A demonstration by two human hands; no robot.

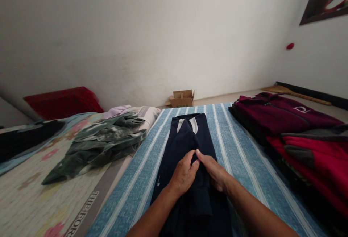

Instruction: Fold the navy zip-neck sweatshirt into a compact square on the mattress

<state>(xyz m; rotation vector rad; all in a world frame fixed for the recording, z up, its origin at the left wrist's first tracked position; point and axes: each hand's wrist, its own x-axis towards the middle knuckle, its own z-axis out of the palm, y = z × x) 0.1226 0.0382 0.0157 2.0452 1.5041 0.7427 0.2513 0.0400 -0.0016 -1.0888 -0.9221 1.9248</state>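
A dark navy garment [181, 146] lies folded into a long strip on the blue striped cloth, running away from me. It has pale grey-white stripes near its far end and a small white mark on its left side. A narrow folded part, perhaps a sleeve, lies along its middle. My left hand [185, 173] and my right hand [215, 171] meet over this part, fingertips almost touching, and pinch the fabric between thumbs and fingers. Some of the right hand's fingers are hidden under the cloth or behind the hand.
The blue striped cloth [244, 164] covers the surface before me. At right are stacked clothes, with a maroon top [282, 115] and a red garment [326, 161]. Crumpled green-grey clothing [100, 146] lies left on a floral sheet [32, 197]. A cardboard box [182, 99] stands by the wall.
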